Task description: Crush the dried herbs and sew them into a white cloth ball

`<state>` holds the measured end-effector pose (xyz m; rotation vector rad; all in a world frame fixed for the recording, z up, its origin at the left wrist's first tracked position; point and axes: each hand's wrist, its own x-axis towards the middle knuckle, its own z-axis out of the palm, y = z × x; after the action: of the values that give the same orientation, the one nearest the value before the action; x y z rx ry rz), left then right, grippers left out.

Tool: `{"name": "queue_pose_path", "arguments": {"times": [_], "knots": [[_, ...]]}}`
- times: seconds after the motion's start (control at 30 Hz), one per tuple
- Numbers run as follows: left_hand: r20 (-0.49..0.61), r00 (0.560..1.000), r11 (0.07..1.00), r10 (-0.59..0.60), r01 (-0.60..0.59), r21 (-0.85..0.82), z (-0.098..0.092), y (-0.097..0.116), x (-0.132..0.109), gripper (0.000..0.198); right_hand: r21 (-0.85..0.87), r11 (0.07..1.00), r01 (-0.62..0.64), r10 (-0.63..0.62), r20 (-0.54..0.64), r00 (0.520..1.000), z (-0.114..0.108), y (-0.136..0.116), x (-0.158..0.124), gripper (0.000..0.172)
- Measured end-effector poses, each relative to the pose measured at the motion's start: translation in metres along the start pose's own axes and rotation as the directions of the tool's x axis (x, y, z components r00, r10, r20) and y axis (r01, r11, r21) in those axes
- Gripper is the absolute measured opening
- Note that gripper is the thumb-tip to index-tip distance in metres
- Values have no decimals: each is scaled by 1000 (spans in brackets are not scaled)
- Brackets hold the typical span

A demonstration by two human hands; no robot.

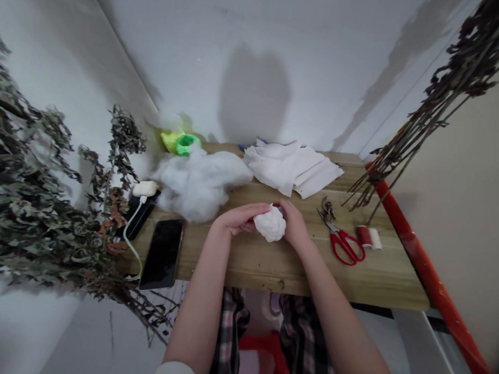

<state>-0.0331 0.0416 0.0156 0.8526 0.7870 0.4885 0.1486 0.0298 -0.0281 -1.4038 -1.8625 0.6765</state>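
Observation:
A white, gathered cloth ball (269, 223) is held between both hands above the front half of the wooden table. My left hand (242, 216) grips it from the left, thumb along its upper edge. From the right, my right hand (292, 221) closes around its other side, and those fingertips are partly hidden behind it. Beyond the hands to the left lies a fluffy heap of white stuffing (201, 183). Flat pieces of white cloth (292, 166) are stacked at the back. Red-handled scissors (344, 242) rest to the right of my right hand.
Beside the scissors lie a brown thread spool (363, 236) and a white spool (376, 239). A phone (162, 254) lies at the table's left, near a white charger (145, 188) with a cable. Dried plants (35, 191) crowd the left side; more dried stems (431, 110) lean in at right.

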Motion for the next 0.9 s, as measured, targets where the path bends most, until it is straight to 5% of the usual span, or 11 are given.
{"name": "queue_pose_path", "arguments": {"times": [0.2, 0.33, 0.43, 0.63, 0.9], "knots": [[-115, 993, 985, -17, 36, 166, -13, 1, -7, 43, 302, 942, -146, 98, 170, 981, -11, 10, 2, 16], [-146, 989, 965, -6, 44, 258, -14, 2, -9, 43, 456, 788, -413, 187, 463, 867, -27, 9, -3, 35], [-127, 991, 950, 38, 4, 313, -15, 2, -9, 43, 570, 629, -529, 180, 555, 812, -38, 7, -6, 44], [-161, 980, 909, 118, -41, 415, -22, -1, -7, 44, 773, 362, -521, 301, 432, 850, -47, 11, -2, 37], [-224, 960, 896, 170, -56, 441, -19, -3, -4, 42, 885, 311, -345, 381, 217, 899, -52, 13, 1, 29]]}}
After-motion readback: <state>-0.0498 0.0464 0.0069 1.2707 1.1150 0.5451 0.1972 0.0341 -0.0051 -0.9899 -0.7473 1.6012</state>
